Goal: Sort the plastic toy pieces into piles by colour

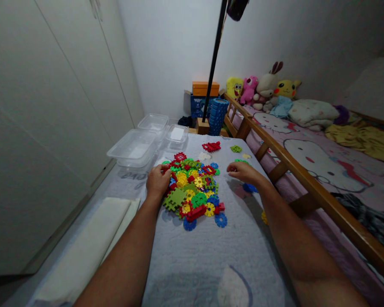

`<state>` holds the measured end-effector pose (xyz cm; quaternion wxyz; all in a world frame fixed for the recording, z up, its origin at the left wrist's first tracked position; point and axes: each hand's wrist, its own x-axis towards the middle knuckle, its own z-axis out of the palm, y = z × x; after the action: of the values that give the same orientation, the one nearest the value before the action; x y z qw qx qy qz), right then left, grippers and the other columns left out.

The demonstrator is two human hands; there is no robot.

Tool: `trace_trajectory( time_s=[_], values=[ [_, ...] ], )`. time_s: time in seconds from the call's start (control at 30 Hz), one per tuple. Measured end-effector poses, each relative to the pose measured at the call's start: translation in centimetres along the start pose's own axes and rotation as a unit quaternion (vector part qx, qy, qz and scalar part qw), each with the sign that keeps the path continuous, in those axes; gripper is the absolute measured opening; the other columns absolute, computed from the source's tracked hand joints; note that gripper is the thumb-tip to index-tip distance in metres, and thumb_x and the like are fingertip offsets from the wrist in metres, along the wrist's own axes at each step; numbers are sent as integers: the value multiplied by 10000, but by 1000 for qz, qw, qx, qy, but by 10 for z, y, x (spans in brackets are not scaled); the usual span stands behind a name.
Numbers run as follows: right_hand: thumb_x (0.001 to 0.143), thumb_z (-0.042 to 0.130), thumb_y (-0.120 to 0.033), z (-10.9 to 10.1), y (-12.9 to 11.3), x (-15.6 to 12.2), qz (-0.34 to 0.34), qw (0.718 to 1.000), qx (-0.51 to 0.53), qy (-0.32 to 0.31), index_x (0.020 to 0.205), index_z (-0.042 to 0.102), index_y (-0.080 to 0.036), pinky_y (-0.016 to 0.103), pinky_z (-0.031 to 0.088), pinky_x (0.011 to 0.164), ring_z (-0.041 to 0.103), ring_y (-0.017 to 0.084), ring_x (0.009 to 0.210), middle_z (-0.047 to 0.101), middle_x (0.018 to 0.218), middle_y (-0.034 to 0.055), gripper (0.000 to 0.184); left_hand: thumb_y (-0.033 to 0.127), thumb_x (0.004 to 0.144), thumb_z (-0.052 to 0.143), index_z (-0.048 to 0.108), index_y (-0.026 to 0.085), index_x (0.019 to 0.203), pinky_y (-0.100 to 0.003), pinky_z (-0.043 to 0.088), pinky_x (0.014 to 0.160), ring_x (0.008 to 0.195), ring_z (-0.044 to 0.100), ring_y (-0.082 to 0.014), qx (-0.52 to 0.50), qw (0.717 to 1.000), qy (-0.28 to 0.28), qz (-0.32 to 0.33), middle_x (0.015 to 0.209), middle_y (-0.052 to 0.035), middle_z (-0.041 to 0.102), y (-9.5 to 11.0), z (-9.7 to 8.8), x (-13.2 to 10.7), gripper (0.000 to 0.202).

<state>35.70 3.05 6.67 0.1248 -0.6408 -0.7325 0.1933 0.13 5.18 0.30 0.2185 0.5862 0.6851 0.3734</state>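
A heap of colourful plastic interlocking pieces (195, 189) lies on a pale blue-grey quilted mat (198, 260). My left hand (158, 181) rests at the heap's left edge, fingers curled onto a red piece at its tip. My right hand (243, 170) hovers to the right of the heap, fingers bent and close together; what they hold, if anything, is hidden. A blue piece (250, 187) lies just under my right wrist. A red cluster (211, 146) and a green piece (236, 149) lie apart farther back.
Clear plastic containers (137, 147) stand at the mat's far left corner. A wooden bed rail (307, 179) runs along the right, with plush toys (259, 87) on the bed. White wardrobe doors (51, 106) close the left side. A black pole (214, 59) and boxes stand behind.
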Motion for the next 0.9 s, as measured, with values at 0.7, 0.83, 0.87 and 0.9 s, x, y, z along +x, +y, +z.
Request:
trace_trajectory(
  time_s=[0.7,0.83,0.87,0.9],
  values=[
    [729,609,-218,65,-1,82,18,963,179,199,885,723,-190,324,527,792,624,171,754,677,872,34,195,320,835,569,716,204,1018,-378,505,961,1003,686,-256,2,1000,0,9,1125,-110,719,-2,2,0,262],
    [706,561,-218,63,10,109,74,936,186,290,906,712,-179,359,536,879,655,201,859,712,982,76,254,310,837,571,712,205,1017,-370,505,967,1019,684,-252,1,1000,-2,13,1128,-106,720,-2,3,0,252],
    [697,557,-217,61,11,115,83,930,184,306,907,715,-175,361,532,902,660,210,886,720,995,84,266,308,837,571,711,206,1020,-370,504,969,1024,682,-253,4,1000,-2,14,1123,-104,720,-2,3,0,252],
    [688,555,-215,60,12,121,91,926,181,318,902,720,-171,364,527,923,663,221,911,727,995,89,274,308,837,571,711,207,1023,-371,504,971,1029,681,-254,8,1000,-2,15,1118,-102,720,-2,3,0,254]
  ],
)
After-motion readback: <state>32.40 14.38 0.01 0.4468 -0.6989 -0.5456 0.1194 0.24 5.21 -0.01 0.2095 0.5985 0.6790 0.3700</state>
